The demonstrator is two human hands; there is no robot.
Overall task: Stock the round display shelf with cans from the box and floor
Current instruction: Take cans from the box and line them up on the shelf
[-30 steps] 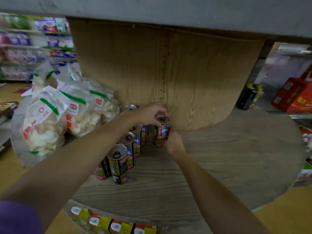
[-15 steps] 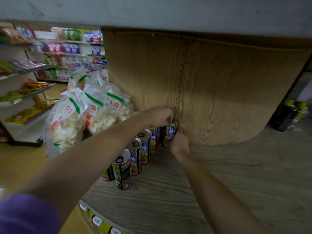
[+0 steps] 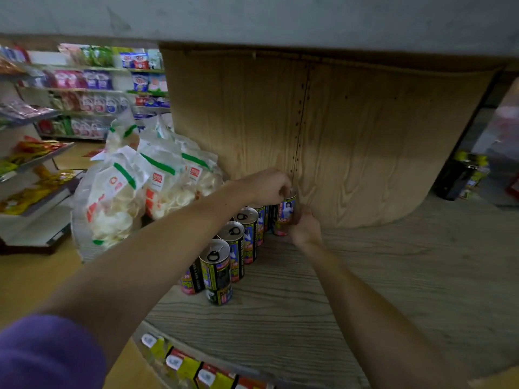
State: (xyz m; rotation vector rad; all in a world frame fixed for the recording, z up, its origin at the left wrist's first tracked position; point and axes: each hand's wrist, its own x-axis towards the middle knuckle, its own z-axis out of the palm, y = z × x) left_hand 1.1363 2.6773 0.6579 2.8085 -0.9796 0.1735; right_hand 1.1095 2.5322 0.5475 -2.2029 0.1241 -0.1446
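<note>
A tall printed can [image 3: 286, 214] stands on the round wooden shelf [image 3: 365, 276], right against the curved wooden core [image 3: 351, 141]. My left hand [image 3: 269, 185] grips its top rim from above. My right hand [image 3: 304, 227] holds its lower right side. A row of several similar cans [image 3: 236, 248] runs from this can toward the shelf's front left, and the nearest one [image 3: 216, 272] shows its pull-tab lid.
Clear bags of white crackers [image 3: 132, 189] lie on the shelf to the left of the cans. Store racks with packets [image 3: 92, 88] fill the far left. Dark bottles [image 3: 460, 175] stand at the right. Price labels [image 3: 179, 363] line the shelf's front edge.
Both hands moved the can back until it stands against the wooden core. The camera has swung so the store racks on the left show more.
</note>
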